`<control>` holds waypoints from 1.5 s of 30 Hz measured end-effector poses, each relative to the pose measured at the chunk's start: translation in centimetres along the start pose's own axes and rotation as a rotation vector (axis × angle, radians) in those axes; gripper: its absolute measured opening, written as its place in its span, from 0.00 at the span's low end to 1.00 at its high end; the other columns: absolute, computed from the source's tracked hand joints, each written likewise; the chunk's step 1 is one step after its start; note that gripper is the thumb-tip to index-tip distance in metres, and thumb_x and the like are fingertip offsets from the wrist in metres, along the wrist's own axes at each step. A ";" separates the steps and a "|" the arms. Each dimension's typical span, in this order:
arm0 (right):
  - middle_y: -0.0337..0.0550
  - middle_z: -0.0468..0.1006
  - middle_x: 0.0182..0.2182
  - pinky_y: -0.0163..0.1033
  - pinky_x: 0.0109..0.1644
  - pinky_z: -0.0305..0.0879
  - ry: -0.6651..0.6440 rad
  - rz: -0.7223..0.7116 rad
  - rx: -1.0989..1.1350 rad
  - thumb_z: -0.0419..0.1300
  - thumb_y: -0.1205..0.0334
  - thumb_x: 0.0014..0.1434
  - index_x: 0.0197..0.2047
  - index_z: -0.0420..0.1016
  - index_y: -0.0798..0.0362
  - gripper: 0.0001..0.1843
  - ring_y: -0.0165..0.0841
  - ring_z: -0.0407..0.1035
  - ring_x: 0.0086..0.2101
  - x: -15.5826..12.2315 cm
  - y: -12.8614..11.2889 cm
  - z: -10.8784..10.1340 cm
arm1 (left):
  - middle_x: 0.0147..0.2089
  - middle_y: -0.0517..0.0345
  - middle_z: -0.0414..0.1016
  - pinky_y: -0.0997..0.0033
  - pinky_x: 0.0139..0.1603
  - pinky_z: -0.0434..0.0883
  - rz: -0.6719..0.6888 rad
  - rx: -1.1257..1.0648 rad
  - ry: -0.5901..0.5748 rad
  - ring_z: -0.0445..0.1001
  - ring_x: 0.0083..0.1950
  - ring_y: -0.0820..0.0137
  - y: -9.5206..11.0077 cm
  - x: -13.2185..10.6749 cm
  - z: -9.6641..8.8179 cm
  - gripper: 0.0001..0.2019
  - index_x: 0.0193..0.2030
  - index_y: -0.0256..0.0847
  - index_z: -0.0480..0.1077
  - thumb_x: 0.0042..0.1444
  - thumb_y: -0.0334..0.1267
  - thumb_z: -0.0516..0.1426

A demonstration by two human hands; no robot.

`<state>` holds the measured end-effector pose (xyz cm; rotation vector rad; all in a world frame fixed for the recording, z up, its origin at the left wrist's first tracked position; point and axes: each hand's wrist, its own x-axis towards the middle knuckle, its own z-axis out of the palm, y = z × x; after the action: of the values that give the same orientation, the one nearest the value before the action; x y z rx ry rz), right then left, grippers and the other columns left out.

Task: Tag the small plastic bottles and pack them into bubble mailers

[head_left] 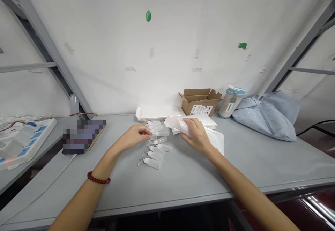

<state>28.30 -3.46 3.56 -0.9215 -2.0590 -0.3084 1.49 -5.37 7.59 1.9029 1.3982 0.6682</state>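
Note:
My left hand (135, 136) is closed in a pinch at the loop end of a small translucent plastic bottle (161, 133); the curled fingers partly hide the grip. Several more such bottles (152, 163), with thin loops at their capped ends, lie in a rough column on the grey table. To the right, my right hand (195, 135) is closed round a white bubble mailer (183, 126), its opening turned toward the left hand. Other white bubble mailers (217, 139) lie beneath and beside that hand.
Behind are a stack of white mailers (158, 112), a cardboard box (201, 102), a blue-lidded cup (231, 102) and a light blue cloth bag (267, 116). On the left lie a phone (86, 135) with its cable and a power strip (34, 140).

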 end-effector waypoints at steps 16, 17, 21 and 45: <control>0.53 0.68 0.44 0.49 0.43 0.64 -0.031 -0.040 0.005 0.58 0.65 0.52 0.53 0.58 0.53 0.25 0.44 0.64 0.44 -0.1 -0.1 0.2 | 0.30 0.59 0.72 0.74 0.31 0.61 0.074 -0.211 -0.013 0.65 0.31 0.72 0.9 -0.2 0.4 0.10 0.30 0.41 0.74 0.50 0.45 0.57; 0.52 0.68 0.44 0.49 0.43 0.64 -0.035 -0.043 0.011 0.58 0.65 0.52 0.54 0.57 0.53 0.26 0.44 0.64 0.43 -0.1 -0.1 0.2 | 0.28 0.59 0.70 0.74 0.30 0.61 0.068 -0.272 0.007 0.64 0.29 0.73 0.9 -0.3 0.2 0.11 0.29 0.40 0.74 0.49 0.46 0.58; 0.52 0.68 0.44 0.49 0.43 0.65 0.018 -0.083 0.041 0.58 0.67 0.51 0.55 0.56 0.51 0.28 0.43 0.64 0.43 -0.1 -0.4 0.0 | 0.27 0.58 0.69 0.74 0.27 0.63 0.045 -0.542 0.106 0.61 0.25 0.76 0.8 -0.3 -0.3 0.11 0.29 0.39 0.74 0.46 0.45 0.61; 0.54 0.67 0.44 0.50 0.42 0.64 0.060 -0.185 0.084 0.57 0.67 0.49 0.56 0.53 0.53 0.31 0.44 0.63 0.42 -0.5 -1.1 0.4 | 0.38 0.53 0.77 0.67 0.42 0.70 0.204 -0.457 0.259 0.73 0.42 0.64 2.0 -0.4 3.8 0.09 0.36 0.41 0.77 0.48 0.40 0.61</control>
<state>27.42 -4.28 3.03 -0.6648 -2.0890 -0.3405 5.45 -6.99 6.70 1.6401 1.0837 1.2540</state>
